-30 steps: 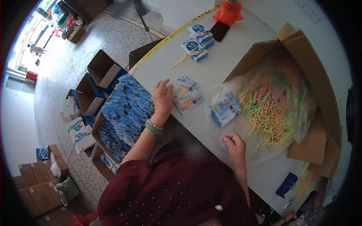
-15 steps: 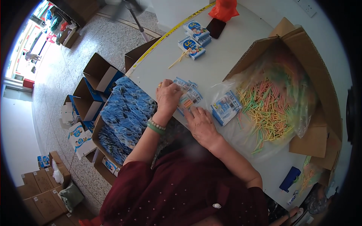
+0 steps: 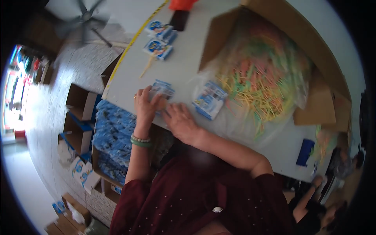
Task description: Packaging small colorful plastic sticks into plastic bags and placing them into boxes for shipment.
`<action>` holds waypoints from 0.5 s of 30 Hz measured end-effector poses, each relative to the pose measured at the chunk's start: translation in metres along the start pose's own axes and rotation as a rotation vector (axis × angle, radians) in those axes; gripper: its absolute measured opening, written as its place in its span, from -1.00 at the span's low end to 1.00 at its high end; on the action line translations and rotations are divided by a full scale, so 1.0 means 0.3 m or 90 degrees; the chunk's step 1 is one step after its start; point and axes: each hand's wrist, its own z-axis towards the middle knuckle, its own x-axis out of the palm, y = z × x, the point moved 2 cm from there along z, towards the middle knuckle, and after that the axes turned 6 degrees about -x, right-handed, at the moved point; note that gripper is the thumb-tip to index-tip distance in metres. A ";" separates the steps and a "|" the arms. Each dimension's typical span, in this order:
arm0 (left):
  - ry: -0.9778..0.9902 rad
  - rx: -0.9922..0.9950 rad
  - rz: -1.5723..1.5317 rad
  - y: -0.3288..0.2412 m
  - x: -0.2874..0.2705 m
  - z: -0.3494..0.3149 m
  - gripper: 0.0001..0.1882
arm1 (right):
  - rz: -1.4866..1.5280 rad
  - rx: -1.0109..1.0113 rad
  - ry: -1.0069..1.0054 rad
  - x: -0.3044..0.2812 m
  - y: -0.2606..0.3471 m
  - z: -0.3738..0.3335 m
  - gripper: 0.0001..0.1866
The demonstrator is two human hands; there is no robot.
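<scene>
On the table's near edge, my left hand (image 3: 145,106), with bent fingers, grips the side of a small blue-and-white packet of colored sticks, mostly covered by my fingers and blurred. My right hand (image 3: 183,124) lies beside it, fingers stretched out, their tips by the packet's lower right. More blue-and-white packets (image 3: 164,87) lie just beyond my fingers. To the right, another stack of flat packets (image 3: 210,101) rests on clear plastic. Beyond it a pile of thin pink, yellow and green sticks (image 3: 258,92) spills from a plastic-lined cardboard box (image 3: 327,103).
Small printed boxes (image 3: 158,47) stand farther back with a few pale sticks (image 3: 147,65) beside them. A dark phone (image 3: 179,20) lies near an orange bag (image 3: 182,4). Left of the table, a carton holds many blue packets (image 3: 113,133). A blue object (image 3: 305,152) lies at right.
The view has shifted, so the table and boxes appear farther left and higher. Both hands stay at the same packet; my left fingers now reach farther over it.
</scene>
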 end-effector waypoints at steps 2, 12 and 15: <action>0.005 0.024 0.040 -0.020 0.025 0.016 -0.56 | -0.046 -0.053 -0.074 -0.002 -0.002 0.008 -0.66; 0.025 0.225 -0.010 -0.312 0.046 -0.120 -0.71 | 0.241 0.108 -0.181 -0.223 -0.186 -0.396 -0.85; 0.033 0.236 -0.005 -0.419 0.115 -0.107 -0.67 | 0.141 0.216 -0.213 -0.269 -0.268 -0.580 -0.84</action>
